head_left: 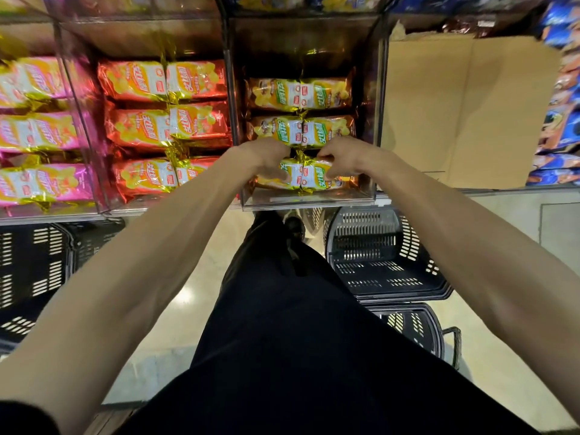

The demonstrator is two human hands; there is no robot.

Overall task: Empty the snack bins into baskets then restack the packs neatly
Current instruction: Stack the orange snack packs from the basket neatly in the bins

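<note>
Now we are facing a shelf of clear bins, and both our bare arms are reaching into the brown-pack bin point(309, 203) straight ahead. To its right, a cardboard sheet point(464, 105) is filling the next compartment. To its left, red packs point(163, 120) are lying in paired rows, and pink packs point(37, 133) are lying further left. Down on the pale floor point(188, 277), a black basket point(386, 277) is sitting just below the brown-pack bin on the right, stacked on others, and a second black basket point(31, 262) is sitting under the pink packs on the left.

Inside the brown-pack bin, packs are lying in three rows of two, end to end. The two back rows point(301, 114) are lying just beyond our knuckles, untouched.

We are working on the front row, nearest the bin's front wall. Our left hand point(266, 161) is gripping the front-left pack point(290, 177), with the fingers curled over its top and the thumb pressing its near face. Our right hand point(345, 158) is gripping the front-right pack point(317, 181) the same way, fingers hooked over the far edge and thumb below. Both grips are sitting close to the gold crimped seam where the two packs are meeting, so the packs' inner ends are showing between our hands while their outer ends are lying hidden beneath our palms.
</note>
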